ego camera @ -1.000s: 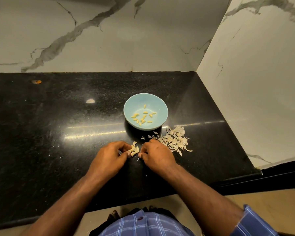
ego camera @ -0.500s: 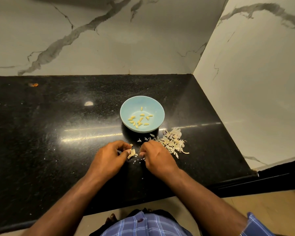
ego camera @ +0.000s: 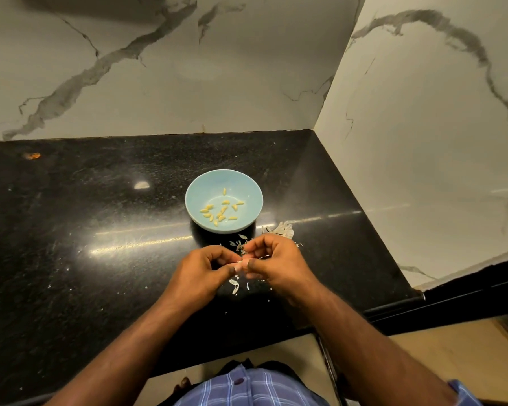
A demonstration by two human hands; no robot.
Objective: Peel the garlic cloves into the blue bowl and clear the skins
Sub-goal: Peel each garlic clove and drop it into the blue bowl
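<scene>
Both hands [ego camera: 247, 266] lifted, now hiding most skins [ego camera: 282, 228] beside bowl [ego camera: 198, 197].

A black speckled stone counter [ego camera: 71, 259] fills a corner; white marble walls [ego camera: 188, 83] with grey veins rise behind and to the right [ego camera: 437, 142]; streaks of light glare on the polished top (one bright spot too); tan floor [ego camera: 452, 347] lies below
</scene>
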